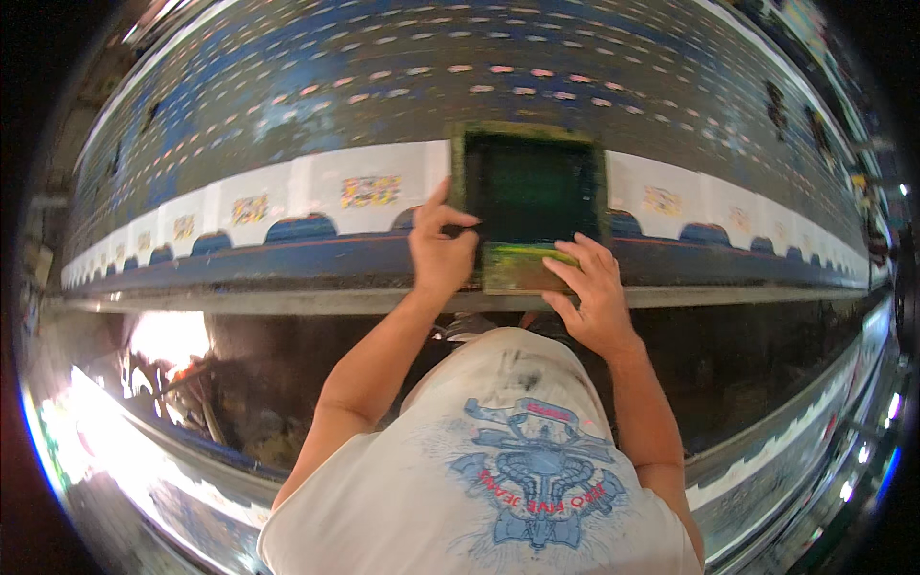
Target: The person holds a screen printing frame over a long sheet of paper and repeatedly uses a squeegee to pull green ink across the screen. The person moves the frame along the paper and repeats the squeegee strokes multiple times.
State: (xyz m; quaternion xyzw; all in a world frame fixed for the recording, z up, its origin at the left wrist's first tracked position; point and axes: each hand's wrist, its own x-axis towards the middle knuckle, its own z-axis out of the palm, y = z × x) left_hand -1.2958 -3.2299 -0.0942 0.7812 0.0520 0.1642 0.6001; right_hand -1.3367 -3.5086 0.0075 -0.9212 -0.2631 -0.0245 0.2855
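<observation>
A small square printing screen point(529, 184) with a dark green mesh and a paint-stained wooden frame lies on a white garment piece point(369, 192) on a long blue table point(383, 86). My left hand point(439, 244) grips the frame's left near corner, index finger raised. My right hand point(592, 292) rests on the near edge of the frame, where a yellow-green smeared strip point(517, 266) shows. White pieces with small coloured prints point(370, 190) lie in a row on both sides of the screen.
The table's near edge point(287, 302) runs across in front of me, with a dark gap and clutter point(192, 383) beneath it. A second long bench point(786, 460) curves along the lower right. My white printed shirt fills the lower middle.
</observation>
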